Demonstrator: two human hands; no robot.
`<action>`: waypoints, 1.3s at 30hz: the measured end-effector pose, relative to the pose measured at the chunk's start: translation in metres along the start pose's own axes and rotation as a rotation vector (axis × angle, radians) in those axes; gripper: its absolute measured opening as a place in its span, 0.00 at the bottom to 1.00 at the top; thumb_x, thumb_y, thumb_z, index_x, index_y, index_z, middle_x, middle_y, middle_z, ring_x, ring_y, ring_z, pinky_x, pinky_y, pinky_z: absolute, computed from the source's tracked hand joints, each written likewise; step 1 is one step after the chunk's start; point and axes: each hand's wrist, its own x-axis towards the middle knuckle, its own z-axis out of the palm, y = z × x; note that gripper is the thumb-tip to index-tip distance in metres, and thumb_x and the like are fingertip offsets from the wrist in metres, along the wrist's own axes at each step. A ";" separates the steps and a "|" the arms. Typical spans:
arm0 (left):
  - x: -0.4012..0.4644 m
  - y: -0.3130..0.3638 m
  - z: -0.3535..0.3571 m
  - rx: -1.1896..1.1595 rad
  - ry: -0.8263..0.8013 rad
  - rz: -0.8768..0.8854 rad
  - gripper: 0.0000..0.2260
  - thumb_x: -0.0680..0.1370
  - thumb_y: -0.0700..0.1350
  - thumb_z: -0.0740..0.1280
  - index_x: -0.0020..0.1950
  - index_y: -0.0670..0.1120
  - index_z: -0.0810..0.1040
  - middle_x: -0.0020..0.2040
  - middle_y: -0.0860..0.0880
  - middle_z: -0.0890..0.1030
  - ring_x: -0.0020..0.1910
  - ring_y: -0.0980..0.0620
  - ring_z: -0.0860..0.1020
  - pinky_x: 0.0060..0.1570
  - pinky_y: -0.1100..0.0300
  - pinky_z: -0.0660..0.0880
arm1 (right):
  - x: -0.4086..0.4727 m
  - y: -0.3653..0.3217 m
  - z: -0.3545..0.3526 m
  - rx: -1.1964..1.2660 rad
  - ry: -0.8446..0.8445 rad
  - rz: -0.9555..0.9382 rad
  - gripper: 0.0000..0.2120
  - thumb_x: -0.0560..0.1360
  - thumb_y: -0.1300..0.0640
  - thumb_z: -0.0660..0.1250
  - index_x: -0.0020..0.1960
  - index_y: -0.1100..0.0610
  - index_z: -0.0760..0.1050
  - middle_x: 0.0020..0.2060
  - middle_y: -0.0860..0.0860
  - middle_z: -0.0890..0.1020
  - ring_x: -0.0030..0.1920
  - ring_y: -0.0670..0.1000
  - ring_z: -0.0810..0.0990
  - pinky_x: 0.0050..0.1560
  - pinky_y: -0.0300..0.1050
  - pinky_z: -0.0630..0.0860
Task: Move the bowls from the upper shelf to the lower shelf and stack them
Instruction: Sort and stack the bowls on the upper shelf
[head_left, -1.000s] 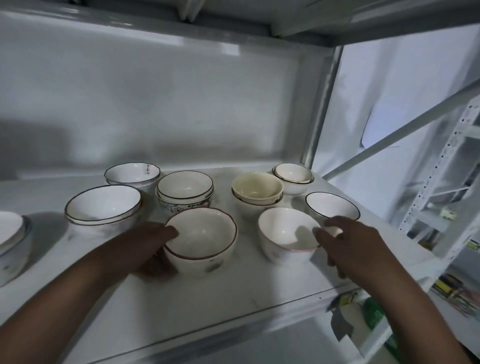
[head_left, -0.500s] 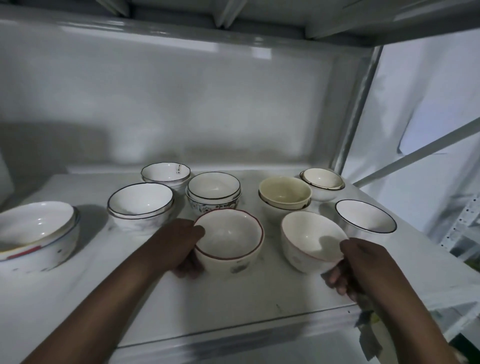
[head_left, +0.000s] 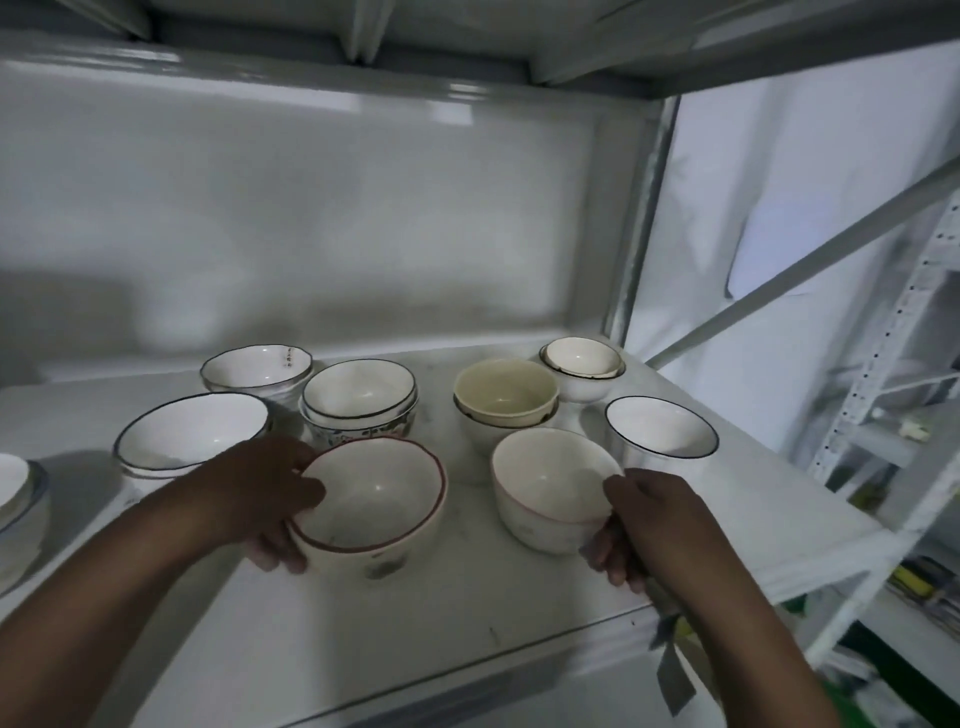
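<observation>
Left hand (head_left: 270, 499) curled, thumb forward; right hand (head_left: 649, 525) curled; both forearms reach forward.

Red-rimmed white bowl (head_left: 371, 501), cream bowl (head_left: 505, 392), white shelf (head_left: 415, 639).

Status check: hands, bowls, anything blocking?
Left hand grips red-rimmed bowl; right hand grips pink-rimmed bowl. Both bowls on upper shelf. Nothing between them and shelf's front edge.

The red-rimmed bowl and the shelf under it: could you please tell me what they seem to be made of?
Red-rimmed bowl: probably glazed ceramic, since its smooth inside shows a small bright glint. Shelf: likely painted metal, judging by its thin folded front edge and soft sheen.
</observation>
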 end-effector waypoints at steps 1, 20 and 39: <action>0.000 0.001 -0.002 0.001 -0.004 -0.025 0.05 0.80 0.37 0.61 0.50 0.45 0.75 0.33 0.38 0.84 0.28 0.41 0.84 0.18 0.62 0.72 | 0.000 0.000 -0.001 -0.002 -0.005 -0.002 0.15 0.78 0.60 0.57 0.37 0.65 0.74 0.26 0.63 0.81 0.19 0.54 0.74 0.19 0.38 0.66; -0.003 0.094 0.124 0.510 0.338 0.400 0.16 0.78 0.62 0.56 0.58 0.53 0.70 0.47 0.47 0.81 0.43 0.46 0.81 0.40 0.54 0.77 | 0.064 0.036 -0.086 -0.088 0.306 0.084 0.16 0.75 0.40 0.65 0.50 0.53 0.73 0.26 0.53 0.83 0.20 0.48 0.77 0.27 0.40 0.68; 0.013 0.103 0.125 0.264 0.145 0.262 0.14 0.67 0.35 0.63 0.51 0.44 0.77 0.32 0.43 0.82 0.30 0.46 0.82 0.38 0.50 0.82 | 0.073 0.037 -0.087 -0.024 0.184 -0.012 0.11 0.69 0.55 0.58 0.35 0.61 0.74 0.25 0.60 0.82 0.21 0.54 0.75 0.22 0.40 0.69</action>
